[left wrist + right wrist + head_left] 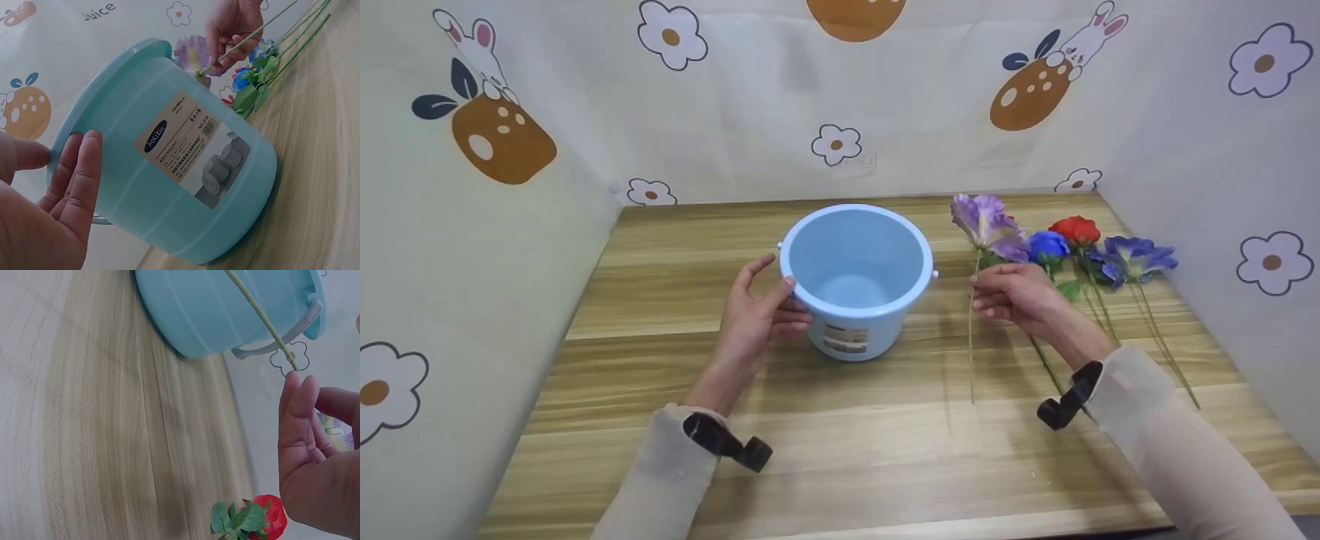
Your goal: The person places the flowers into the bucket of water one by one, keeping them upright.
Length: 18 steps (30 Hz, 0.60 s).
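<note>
A light blue bucket (855, 330) stands upright on the table with nothing in it. My left hand (754, 315) grips its rim at the left side, the thumb on the rim and fingers against the outer wall, as the left wrist view also shows at the bucket wall (124, 185). To the right of the bucket, my right hand (1020, 296) pinches the thin green stem (259, 312) of a light purple flower (988, 225). The bloom is up above the fingers and the stem hangs down below them.
Right of my right hand lie a blue rose (1048, 246), a red rose (1076, 230) and a blue-purple flower (1136, 259), their stems pointing toward the table's front. The wooden table (660, 360) is enclosed by patterned cloth walls (750, 97) at the back and sides.
</note>
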Tool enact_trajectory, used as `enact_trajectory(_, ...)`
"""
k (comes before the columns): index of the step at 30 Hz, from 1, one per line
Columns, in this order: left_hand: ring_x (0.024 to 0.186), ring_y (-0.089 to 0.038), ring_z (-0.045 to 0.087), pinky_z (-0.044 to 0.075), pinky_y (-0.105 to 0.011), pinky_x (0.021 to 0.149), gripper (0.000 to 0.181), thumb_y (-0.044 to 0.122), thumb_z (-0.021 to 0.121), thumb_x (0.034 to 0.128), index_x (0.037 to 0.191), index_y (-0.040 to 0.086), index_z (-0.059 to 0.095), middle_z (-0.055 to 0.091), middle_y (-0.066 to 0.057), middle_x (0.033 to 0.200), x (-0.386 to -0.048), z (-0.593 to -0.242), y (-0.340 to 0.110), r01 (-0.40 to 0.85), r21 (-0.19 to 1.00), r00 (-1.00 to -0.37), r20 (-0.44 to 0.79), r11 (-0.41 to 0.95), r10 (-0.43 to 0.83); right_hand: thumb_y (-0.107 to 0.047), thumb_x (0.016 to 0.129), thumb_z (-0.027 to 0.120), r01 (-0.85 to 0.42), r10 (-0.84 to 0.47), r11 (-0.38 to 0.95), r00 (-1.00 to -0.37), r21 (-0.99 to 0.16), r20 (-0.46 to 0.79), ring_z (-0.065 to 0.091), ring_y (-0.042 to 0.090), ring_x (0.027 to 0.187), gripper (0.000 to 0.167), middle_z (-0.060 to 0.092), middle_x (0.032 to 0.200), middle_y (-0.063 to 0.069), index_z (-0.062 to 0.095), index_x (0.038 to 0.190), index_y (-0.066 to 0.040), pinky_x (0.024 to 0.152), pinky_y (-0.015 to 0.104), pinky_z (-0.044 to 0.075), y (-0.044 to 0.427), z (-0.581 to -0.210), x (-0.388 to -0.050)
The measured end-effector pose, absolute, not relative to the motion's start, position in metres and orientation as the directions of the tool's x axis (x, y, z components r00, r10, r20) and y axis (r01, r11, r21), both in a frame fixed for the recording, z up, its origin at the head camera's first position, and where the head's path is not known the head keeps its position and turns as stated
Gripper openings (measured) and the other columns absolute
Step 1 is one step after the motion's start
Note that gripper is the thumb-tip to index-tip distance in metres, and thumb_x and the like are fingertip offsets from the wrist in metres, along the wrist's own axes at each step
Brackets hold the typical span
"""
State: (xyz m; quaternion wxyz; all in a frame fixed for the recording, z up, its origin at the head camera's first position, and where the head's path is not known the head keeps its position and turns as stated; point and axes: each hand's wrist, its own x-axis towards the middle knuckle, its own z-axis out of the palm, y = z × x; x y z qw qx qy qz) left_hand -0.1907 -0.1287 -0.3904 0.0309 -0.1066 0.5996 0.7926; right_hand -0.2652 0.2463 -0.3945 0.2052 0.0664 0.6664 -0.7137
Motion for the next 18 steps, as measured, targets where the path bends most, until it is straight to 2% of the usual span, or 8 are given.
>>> enact_trajectory(6,0.064,-0.019,0.075,0.069,-0.031,0.065,0.058,0.016,0.065,0.1062,0.159,0.023,0.043,0.073,-0.008,0.074,-0.1908,-0.3909,-0.1289,-0.179,0.952,-0.975,-0.205,-0.249,-0.081,-0.002,0.102,0.065,0.374,-0.211,-0.042,-0.910,-0.927,-0.357,0.073,0.013,0.062,0.021,0.076,0.075,0.004,0.078,0.088,-0.010,0.059,0.022,0.065,0.2460,-0.3923,-0.2651)
enact_trajectory(18,0.064,-0.018,0.075,0.068,-0.030,0.063,0.056,0.015,0.065,0.1065,0.158,0.024,0.045,0.074,-0.007,0.072,-0.1918,-0.3916,-0.1290,-0.180,0.951,-0.976,-0.203,-0.251,-0.072,-0.003,0.103,0.065,0.364,-0.224,-0.063,-0.912,-0.929,-0.342,0.073,0.012,0.060,0.022,0.076,0.075,0.005,0.078,0.086,-0.009,0.055,0.019,0.062,0.2412,-0.3875,-0.2652)
